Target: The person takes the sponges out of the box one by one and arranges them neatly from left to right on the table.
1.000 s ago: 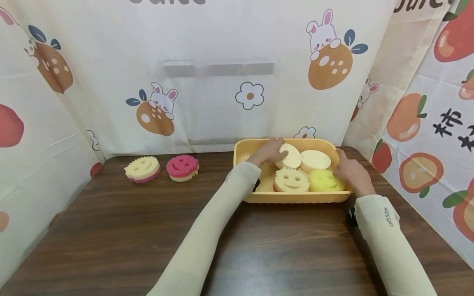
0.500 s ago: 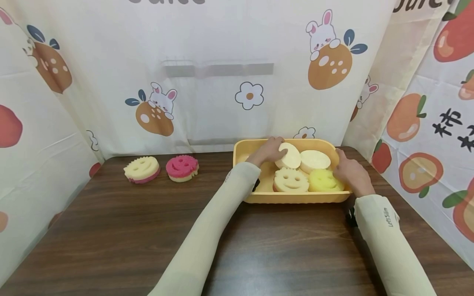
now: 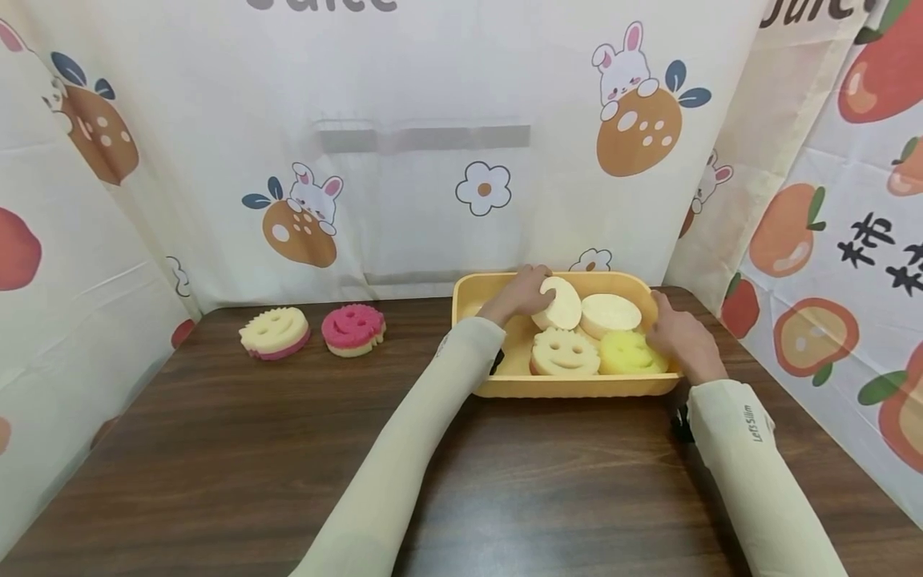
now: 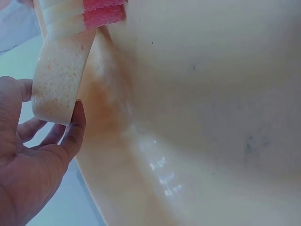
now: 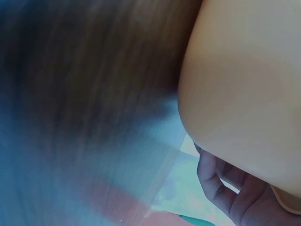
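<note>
my left hand (image 3: 522, 290) pinches a plain pale oval sponge (image 3: 562, 306), thumb on one side and fingers on the other, parted only by the sponge's thickness. the sponge leans up at a tilt in the back part of a yellow tray (image 3: 577, 388), its plain face turned to the head view; i can't quite make out whether its lower edge touches the tray floor. my right hand (image 3: 683, 335) grips the right end of the tray, its fingers bent at the outside of the wall.

just right of the sponge i hold, a second pale oval (image 3: 611, 315) lies in the tray. in front of these two, along the near wall, sit a cream smiley sponge (image 3: 566, 353) and, right beside it, a yellow smiley sponge (image 3: 630, 353), the yellow one nearest my right hand.

well off to the left, on the dark wooden table (image 3: 288, 449), lie two more smiling sponges near each other: a cream-topped one with a pink base (image 3: 274, 332) and a pink-topped one with a cream base (image 3: 353, 329). behind everything hangs a pale cloth (image 3: 404, 208) printed with rabbits, fruit and flowers.
</note>
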A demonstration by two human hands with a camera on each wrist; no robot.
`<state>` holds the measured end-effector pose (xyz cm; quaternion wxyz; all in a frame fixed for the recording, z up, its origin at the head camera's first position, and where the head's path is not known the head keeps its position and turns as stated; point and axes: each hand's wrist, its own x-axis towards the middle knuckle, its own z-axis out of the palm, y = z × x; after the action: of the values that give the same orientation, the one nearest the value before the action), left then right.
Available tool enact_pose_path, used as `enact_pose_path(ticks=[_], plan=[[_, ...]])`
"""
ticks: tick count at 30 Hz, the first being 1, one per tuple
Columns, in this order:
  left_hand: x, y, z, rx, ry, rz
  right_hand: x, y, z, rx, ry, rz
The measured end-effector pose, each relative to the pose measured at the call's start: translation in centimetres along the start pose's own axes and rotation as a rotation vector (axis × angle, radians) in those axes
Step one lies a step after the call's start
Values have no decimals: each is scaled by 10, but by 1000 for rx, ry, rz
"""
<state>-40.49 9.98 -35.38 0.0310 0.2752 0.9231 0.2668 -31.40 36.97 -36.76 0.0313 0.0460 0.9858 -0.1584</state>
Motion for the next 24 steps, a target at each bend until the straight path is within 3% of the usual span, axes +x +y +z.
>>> enact_pose_path(ticks=[8,24], plan=[[0,1,-2,0,53,-3,-1,-1,0,-7,13,-6],[5,-2,-4,-55,94,24,-1,-1,1,4,17,4]])
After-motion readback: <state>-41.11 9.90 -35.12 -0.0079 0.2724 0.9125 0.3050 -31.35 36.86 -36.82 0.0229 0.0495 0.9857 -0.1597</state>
